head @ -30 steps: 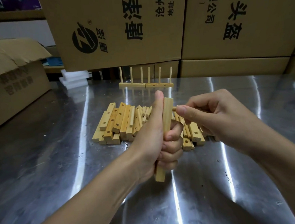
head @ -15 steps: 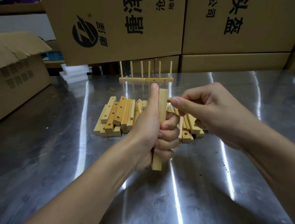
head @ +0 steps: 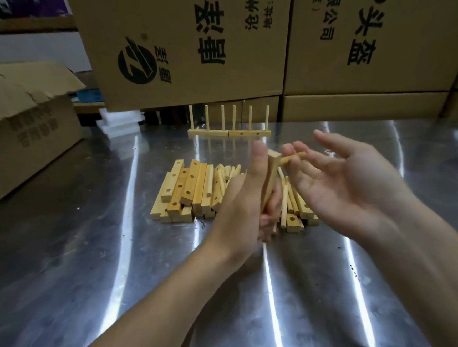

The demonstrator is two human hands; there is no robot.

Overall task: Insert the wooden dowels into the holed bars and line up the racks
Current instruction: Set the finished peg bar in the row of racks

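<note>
While my left hand (head: pixel 241 199) grips the pale square-section wooden bar w/ holes (head: pixel 270 175) upright, thumb laid straight up its side, a thin round wooden dowel (head: pixel 293 157) juts sideways from near the bar's top; my right hand (head: pixel 343 180) is open, fingers straight & loose, tips just beside the dowel; can't tell if they touch it.

Risks, as I judge them: dowel prob. only partly seated, so a skewed push could jam it crooked or pop it out; bar could twist in my grip, since I hold it lower down & the force lands at the top; a dropped dowel would likely roll on the shiny steel bench (head: pixel 79 267).

Room: loose heap of holed bars & dowels (head: pixel 188 187) lies right behind & under both hands, so a downward swing would hit it; two finished racks w/ upright dowels (head: pixel 228 132) stand end to end further back, near the stacked cardboard boxes (head: pixel 185 53); bare bench shows on my near side & to the right; torn cardboard box (head: pixel 22 134) sits well off left.
</note>
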